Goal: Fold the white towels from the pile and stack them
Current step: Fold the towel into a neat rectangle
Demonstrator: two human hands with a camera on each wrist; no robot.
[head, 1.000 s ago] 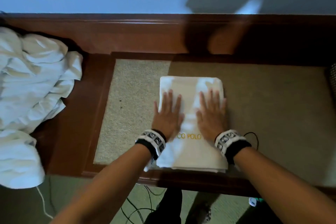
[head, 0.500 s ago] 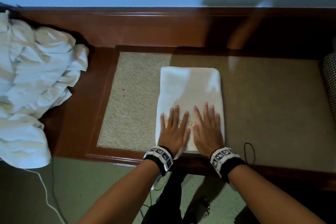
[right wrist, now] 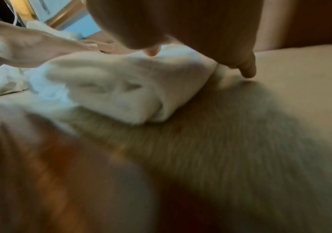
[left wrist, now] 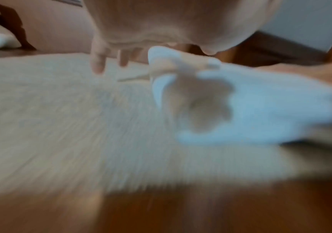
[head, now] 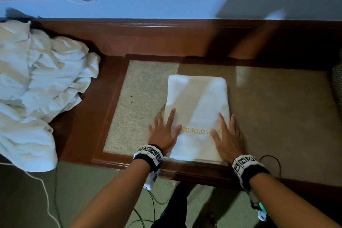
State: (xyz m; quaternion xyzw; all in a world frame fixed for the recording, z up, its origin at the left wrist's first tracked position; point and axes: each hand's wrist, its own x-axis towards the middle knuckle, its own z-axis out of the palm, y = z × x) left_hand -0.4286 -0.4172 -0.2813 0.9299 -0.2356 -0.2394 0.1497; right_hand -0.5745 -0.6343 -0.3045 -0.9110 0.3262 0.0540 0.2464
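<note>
A folded white towel [head: 198, 109] with gold lettering lies on the beige inset of a wooden bench [head: 140, 105]. My left hand [head: 163, 131] lies flat with spread fingers on the towel's near left edge. My right hand [head: 228, 133] lies flat on its near right edge. Both palms press down and neither grips the cloth. The crumpled pile of white towels [head: 35, 87] sits at the far left. The blurred left wrist view shows the towel [left wrist: 250, 102] beside my fingers [left wrist: 98, 63]. In the right wrist view the towel's layered end [right wrist: 133, 88] lies under my hand.
The bench's brown wooden frame [head: 87, 116] runs around the inset, with a raised back ledge [head: 166, 37] against the blue wall. A thin black loop [head: 272, 163] lies on the inset near my right wrist. Cables trail on the green carpet [head: 37, 200] below.
Both hands slid toward me along the towel, then moved apart to its left and right edges. The gold lettering between them is uncovered again.
</note>
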